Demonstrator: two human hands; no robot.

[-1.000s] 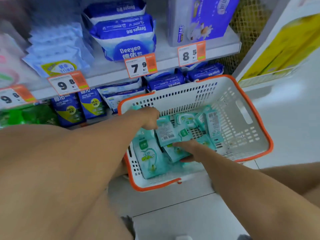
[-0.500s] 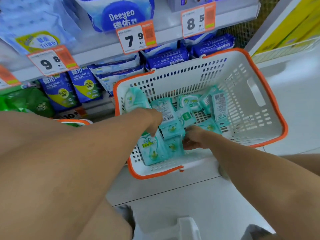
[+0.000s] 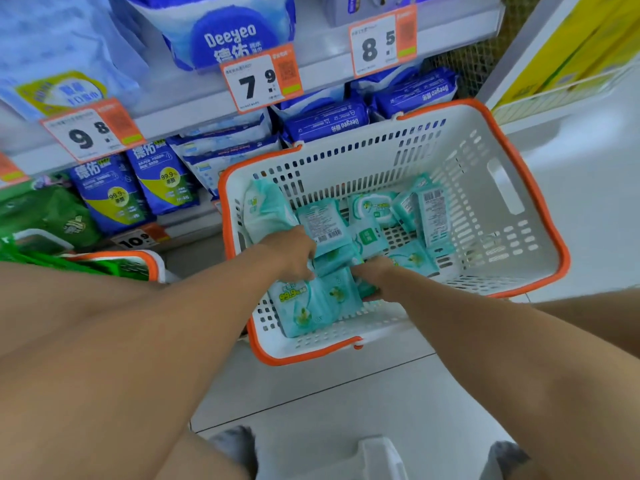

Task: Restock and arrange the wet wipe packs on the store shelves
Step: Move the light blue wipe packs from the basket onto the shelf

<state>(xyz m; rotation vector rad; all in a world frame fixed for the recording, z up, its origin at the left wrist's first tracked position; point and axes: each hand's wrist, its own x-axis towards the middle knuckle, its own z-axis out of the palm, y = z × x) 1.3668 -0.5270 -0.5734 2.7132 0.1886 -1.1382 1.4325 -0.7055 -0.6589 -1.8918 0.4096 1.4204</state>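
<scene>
both hands reach into the basket to gather stock: the left hand grips a teal pack, the right hand clasps neighbouring packs.

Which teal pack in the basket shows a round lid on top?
The pack at the back middle of the basket: it lies face up showing a white oval flip lid; the others show flat printed faces or barcodes.

a pale tiled floor carries a white basket with an orange rim; teal wipe packs lie in a loose heap inside it.
</scene>
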